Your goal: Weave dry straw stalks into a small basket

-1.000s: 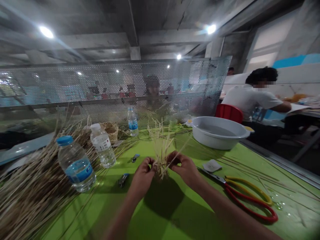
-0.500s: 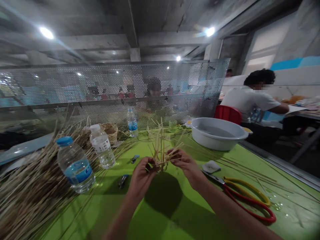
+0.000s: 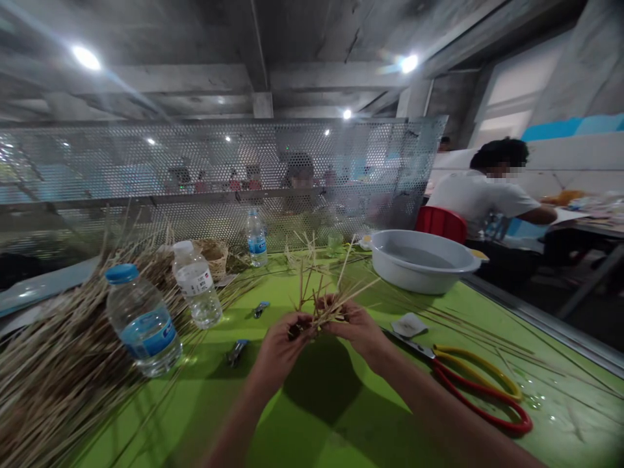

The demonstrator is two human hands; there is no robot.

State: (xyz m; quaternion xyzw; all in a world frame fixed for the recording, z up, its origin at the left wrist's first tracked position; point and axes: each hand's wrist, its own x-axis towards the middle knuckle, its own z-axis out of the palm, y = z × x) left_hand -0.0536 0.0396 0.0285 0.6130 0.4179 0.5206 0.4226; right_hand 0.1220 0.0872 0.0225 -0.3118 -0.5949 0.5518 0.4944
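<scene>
A small piece of straw weaving is held up above the green table, its loose straw ends sticking up and out to the right. My left hand is closed on its left side, thumb and fingers bent round the edge. On the right side my right hand grips it too, with fingers among the straws. Parts of the fingertips are hidden by the straw. Scissors with one red and one yellow handle lie to the right of my right forearm. Two small clips lie left of my left hand.
A large heap of dry straw covers the left side. Beside it stand water bottles and a small woven basket. A white basin of water sits at the back right. A perforated metal screen runs behind; a person sits beyond.
My right hand has moved slightly left and inward, closer to my left hand. The weaving has turned, and its straws now lean more to the right.
</scene>
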